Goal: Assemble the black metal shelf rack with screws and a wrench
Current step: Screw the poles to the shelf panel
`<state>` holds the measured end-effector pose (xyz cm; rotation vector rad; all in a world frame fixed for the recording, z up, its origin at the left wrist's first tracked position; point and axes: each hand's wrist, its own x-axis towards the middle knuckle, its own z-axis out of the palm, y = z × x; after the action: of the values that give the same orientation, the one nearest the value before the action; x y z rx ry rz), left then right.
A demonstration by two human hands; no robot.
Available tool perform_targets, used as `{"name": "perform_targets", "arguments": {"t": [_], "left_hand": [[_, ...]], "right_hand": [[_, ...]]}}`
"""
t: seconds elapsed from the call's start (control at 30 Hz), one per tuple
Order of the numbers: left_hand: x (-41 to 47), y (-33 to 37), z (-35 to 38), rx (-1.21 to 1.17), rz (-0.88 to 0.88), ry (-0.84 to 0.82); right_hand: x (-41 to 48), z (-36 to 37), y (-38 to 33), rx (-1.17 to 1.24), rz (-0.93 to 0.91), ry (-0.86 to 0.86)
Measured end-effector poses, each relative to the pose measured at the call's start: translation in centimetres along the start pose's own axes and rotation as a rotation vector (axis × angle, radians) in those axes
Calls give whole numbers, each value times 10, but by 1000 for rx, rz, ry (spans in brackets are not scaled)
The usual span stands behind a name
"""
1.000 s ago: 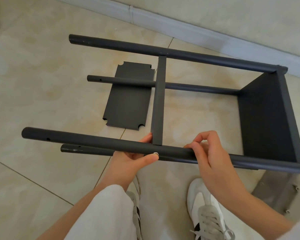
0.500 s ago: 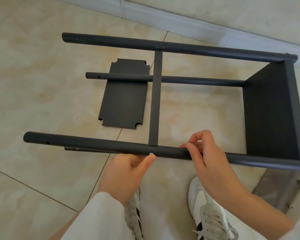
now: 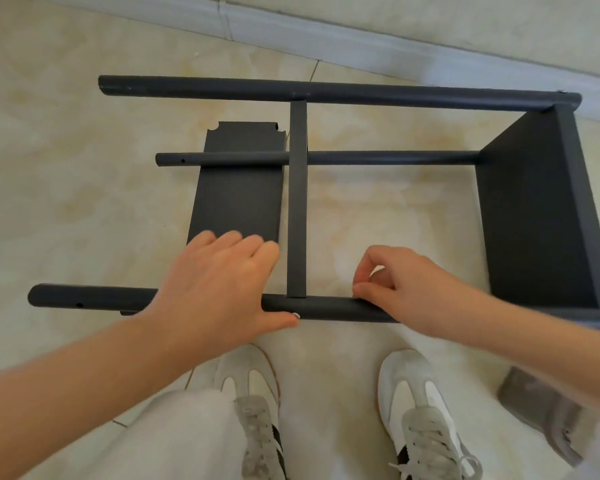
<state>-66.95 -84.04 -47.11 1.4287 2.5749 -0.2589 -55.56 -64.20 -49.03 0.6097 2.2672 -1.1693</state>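
The black rack lies on its side on the tiled floor. Its near pole (image 3: 333, 308) runs left to right in front of my feet, and the far pole (image 3: 326, 93) lies parallel near the wall. A thin middle shelf (image 3: 297, 202) stands edge-on between them, and an end shelf (image 3: 534, 220) closes the right side. My left hand (image 3: 219, 289) lies across the near pole with its fingers stretched over it and the thumb tip at a silver screw (image 3: 296, 315). My right hand (image 3: 399, 289) rests on the same pole right of the middle shelf, fingers curled and fingertips pinched at the pole's far edge.
A loose black shelf panel (image 3: 236, 195) lies flat on the floor under a lower pole (image 3: 378, 157). A grey metal piece (image 3: 541, 410) lies at the bottom right. My two shoes stand just behind the near pole. The wall's skirting (image 3: 361, 46) runs along the back.
My left hand has come from under the near pole to lie over its top, thumb still at the screw. My right hand stays on the pole. The view has shifted more overhead.
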Motion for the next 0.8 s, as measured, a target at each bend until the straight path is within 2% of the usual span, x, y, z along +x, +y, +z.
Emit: {"name": "perform_targets", "arguments": {"t": [0.07,0.17,0.27,0.37,0.57,0.8], "left_hand": [[8,-2,0,13,60,-14],[14,-4,1,-119,125,-55],[15,-10,10,-273,103,-142],[15,-17,18,-237,166,-155],[14,-26,28,-182,301,8],[5,-25,56,-297,341,161]], "right_hand": [[10,-10,-6,-31,13,-93],[26,-14,-20,-89,9,-168],[42,-12,-37,-193,-31,-159],[53,-5,-44,-241,-88,-108],[67,14,-21,158,-120,-71],[63,25,8,337,-195,-150]]}}
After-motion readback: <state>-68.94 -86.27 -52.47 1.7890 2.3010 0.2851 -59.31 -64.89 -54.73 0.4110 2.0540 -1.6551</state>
